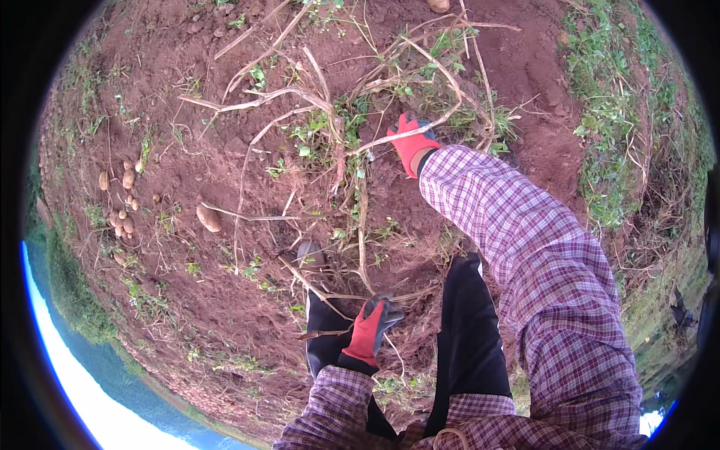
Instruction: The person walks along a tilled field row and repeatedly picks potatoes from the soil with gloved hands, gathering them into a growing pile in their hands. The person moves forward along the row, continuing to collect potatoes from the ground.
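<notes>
My left hand (373, 326), in a red glove with dark grey palm and fingers, is low in the middle between my knees, closed around dry plant stalks (363, 236). Further up and to the right, my right hand (413, 140) wears a matching glove. A curved dry vine stem (444, 118) crosses over it; its fingers are partly hidden, so I cannot tell whether it grips anything. The branching stems of an uprooted plant (332, 112), with some green leaves, spread over the reddish soil between and above my hands.
A large tuber (208, 218) lies left of the stalks. Further left is a group of smaller tubers (124, 222), with more tubers (128, 179) above them. Another tuber (439, 5) lies at the top edge. Green weeds (602, 140) grow along the right side. My dark-trousered legs (472, 332) flank the lower middle.
</notes>
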Demonstrator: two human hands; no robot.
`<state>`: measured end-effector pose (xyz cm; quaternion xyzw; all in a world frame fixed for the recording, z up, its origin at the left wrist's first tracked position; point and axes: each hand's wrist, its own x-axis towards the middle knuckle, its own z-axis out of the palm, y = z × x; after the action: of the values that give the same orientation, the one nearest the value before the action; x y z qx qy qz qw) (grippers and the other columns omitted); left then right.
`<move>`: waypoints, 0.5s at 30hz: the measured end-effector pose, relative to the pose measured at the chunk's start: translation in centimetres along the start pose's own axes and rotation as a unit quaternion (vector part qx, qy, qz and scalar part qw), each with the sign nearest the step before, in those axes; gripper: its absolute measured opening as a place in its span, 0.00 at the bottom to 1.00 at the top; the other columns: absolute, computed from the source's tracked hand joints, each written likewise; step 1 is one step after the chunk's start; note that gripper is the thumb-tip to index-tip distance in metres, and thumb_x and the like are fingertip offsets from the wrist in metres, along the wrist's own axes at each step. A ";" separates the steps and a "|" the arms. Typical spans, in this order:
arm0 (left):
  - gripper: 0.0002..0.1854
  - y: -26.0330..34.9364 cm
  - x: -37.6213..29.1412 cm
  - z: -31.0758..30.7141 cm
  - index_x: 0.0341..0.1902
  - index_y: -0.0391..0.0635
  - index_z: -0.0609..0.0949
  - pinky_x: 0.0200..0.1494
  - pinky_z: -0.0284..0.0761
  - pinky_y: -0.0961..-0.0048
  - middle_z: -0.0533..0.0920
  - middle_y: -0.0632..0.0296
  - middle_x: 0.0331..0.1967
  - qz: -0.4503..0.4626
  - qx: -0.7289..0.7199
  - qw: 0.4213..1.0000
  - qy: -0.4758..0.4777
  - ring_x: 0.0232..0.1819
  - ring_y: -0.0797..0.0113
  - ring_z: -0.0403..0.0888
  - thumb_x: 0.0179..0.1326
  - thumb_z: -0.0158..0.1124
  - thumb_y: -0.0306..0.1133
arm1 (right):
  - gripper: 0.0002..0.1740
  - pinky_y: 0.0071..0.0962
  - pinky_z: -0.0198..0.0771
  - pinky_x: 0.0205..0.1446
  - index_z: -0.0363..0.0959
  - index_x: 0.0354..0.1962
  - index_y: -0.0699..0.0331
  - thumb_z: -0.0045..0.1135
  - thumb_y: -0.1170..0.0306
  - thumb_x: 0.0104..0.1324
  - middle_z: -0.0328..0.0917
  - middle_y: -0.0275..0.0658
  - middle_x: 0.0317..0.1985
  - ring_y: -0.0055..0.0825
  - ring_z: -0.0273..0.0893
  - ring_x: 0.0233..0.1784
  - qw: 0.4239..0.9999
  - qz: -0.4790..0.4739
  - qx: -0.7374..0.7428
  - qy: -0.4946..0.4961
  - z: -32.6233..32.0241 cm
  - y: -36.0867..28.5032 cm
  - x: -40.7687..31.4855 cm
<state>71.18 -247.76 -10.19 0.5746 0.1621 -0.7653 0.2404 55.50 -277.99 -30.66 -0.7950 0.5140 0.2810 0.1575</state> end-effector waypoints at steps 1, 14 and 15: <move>0.16 0.7 -0.3 -0.5 0.55 0.39 0.73 0.52 0.77 0.63 0.81 0.53 0.44 -0.002 -0.005 1.000 0.017 0.45 0.59 0.82 0.68 0.56 0.34 | 0.23 0.43 0.74 0.42 0.68 0.57 0.52 0.50 0.63 0.62 0.67 0.57 0.57 0.47 0.77 0.48 0.998 -0.056 -0.042 0.003 -1.6 -0.1 -0.8; 0.22 2.2 2.3 -0.4 0.61 0.41 0.71 0.50 0.78 0.65 0.82 0.51 0.45 0.044 0.071 0.997 0.009 0.45 0.58 0.83 0.69 0.54 0.42 | 0.24 0.22 0.72 0.41 0.69 0.54 0.62 0.62 0.64 0.62 0.79 0.35 0.40 0.21 0.77 0.42 0.553 -0.024 0.781 -0.289 -15.0 -4.9 -15.2; 0.22 3.2 2.7 0.6 0.61 0.41 0.71 0.50 0.78 0.65 0.82 0.51 0.45 0.049 0.083 0.995 0.005 0.45 0.58 0.83 0.69 0.54 0.42 | 0.21 0.21 0.72 0.43 0.71 0.52 0.61 0.61 0.63 0.62 0.80 0.35 0.39 0.22 0.77 0.41 0.566 -0.081 0.800 -0.184 -15.1 -4.2 -14.6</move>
<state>71.88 -251.23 -12.48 0.6037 0.0712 -0.7604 0.2285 59.05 -273.72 -9.98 -0.3136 0.4221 -0.1186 0.8423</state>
